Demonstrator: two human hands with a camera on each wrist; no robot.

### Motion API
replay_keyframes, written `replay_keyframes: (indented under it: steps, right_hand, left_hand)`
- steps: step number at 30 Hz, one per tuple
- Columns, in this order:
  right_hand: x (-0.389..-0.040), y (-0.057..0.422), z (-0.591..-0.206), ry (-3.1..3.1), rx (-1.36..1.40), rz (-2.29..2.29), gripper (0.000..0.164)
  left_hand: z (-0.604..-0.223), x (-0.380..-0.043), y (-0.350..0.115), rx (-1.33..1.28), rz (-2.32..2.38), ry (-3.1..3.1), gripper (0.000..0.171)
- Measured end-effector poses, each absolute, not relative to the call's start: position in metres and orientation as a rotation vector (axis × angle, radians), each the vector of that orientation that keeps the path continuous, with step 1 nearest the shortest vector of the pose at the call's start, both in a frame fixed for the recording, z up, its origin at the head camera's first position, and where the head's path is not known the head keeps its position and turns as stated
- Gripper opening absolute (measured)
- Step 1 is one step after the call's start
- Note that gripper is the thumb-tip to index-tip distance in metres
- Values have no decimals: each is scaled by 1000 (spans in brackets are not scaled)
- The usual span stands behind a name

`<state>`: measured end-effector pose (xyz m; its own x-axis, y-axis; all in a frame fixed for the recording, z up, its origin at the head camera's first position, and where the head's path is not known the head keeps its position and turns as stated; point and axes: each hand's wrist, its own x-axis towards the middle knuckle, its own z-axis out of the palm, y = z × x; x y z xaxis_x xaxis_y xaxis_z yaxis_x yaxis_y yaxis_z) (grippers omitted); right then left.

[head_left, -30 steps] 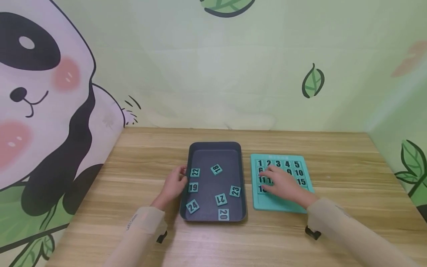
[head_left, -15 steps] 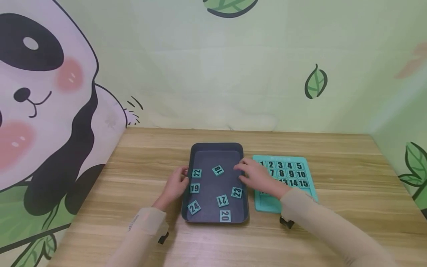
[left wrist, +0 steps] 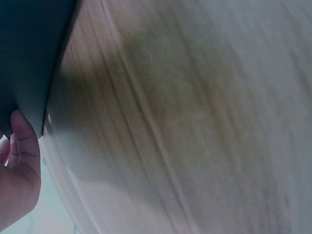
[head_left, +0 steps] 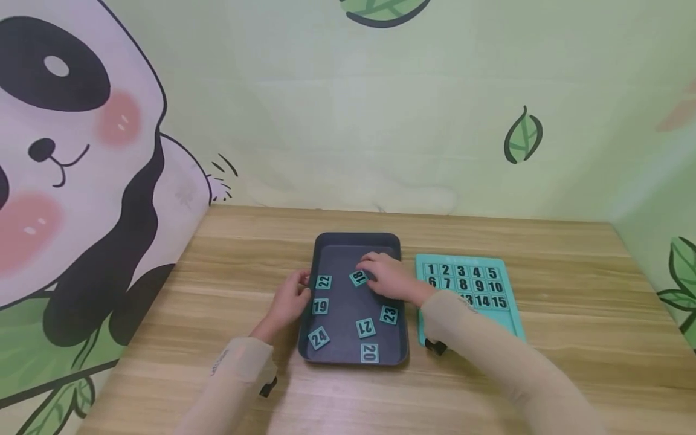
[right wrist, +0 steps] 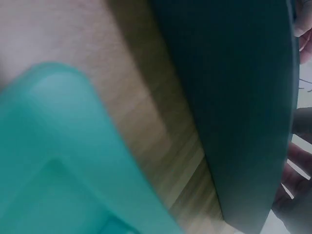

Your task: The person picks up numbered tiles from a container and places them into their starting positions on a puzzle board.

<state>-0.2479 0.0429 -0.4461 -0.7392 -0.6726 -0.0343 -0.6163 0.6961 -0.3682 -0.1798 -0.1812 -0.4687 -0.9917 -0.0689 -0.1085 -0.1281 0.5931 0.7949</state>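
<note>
A dark blue tray (head_left: 342, 257) lies on the table with several small number tiles in it. My left hand (head_left: 284, 302) holds the tray's left rim; in the left wrist view the thumb (left wrist: 25, 134) lies against the outer wall. My right hand (head_left: 393, 279) reaches over the right rim, fingers and thumb spread around the tile marked 18 (head_left: 357, 278). To the right, a turquoise number board (head_left: 513, 308) shows rows of numbers from 1 to 15, partly hidden by the right sleeve. In the right wrist view, blurred fingers (right wrist: 296, 180) show beyond the tray wall.
Tiles 22 (head_left: 324, 282), 19 (head_left: 321, 306) and 24 (head_left: 319, 338) lie along the tray's left side. Tiles 21 (head_left: 366, 328), 20 (head_left: 370, 353) and 23 (head_left: 388, 315) lie at its lower right. A panda-printed wall (head_left: 348, 121) rises behind the wooden table (head_left: 261, 241).
My right hand has moved left from the number board, across the tray's right rim, to tile 18. My left hand has stayed at the tray's left rim. The view has shifted slightly.
</note>
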Motion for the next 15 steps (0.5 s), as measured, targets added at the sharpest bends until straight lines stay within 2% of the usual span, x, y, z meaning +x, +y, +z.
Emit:
replay_keyframes:
  steps: [15]
  right_hand:
    - [-251,32,-456,2644,-960,-423,37]
  left_hand:
    - [-467,-179,-181,-194,1368,2723,42]
